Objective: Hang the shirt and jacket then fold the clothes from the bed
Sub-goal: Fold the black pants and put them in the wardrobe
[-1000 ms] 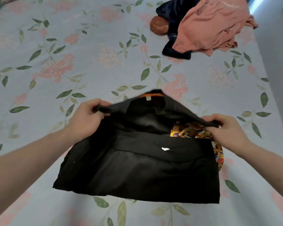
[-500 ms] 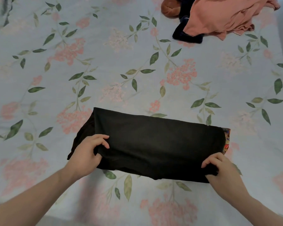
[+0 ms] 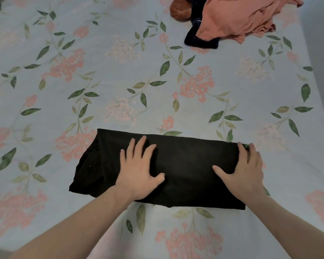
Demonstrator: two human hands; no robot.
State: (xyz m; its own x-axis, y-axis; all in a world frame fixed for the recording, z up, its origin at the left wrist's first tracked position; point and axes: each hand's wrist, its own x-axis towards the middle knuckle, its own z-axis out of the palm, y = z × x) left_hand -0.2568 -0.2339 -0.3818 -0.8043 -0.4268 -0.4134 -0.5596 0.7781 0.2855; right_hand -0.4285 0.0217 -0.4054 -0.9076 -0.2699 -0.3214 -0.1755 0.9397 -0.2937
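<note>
Pressing down on the black garment (image 3: 185, 165), the person is flattening a fold that looks just made; it is lying as a wide band on the near middle of the bed (image 3: 120, 71), its long edges running left to right. The left hand (image 3: 138, 172) is resting palm down on the cloth left of centre, fingers straight and spread, gripping nothing. The right hand (image 3: 245, 171) is lying flat over the right end, fingers extended toward the far right corner, thumb pointing inward, likewise holding nothing. A sliver of bright print is peeking out at that far right corner, just beyond the fingertips.

To do this step well, I would judge that both palms should be sweeping outward from the middle, pushing trapped air toward the ends. The left end is looking bunched and puffy, with its near corner flaring out, so it is calling for squaring up before any further fold. Thin cloth like this is likely to be sliding over the smooth sheet, so light, even pressure is suiting it better than a hard shove.

Far off to the right, a salmon-pink garment (image 3: 241, 17) is lying heaped over a navy garment (image 3: 200, 41), with a brown rounded thing (image 3: 180, 11) beside them, all waiting well apart from the hands.
</note>
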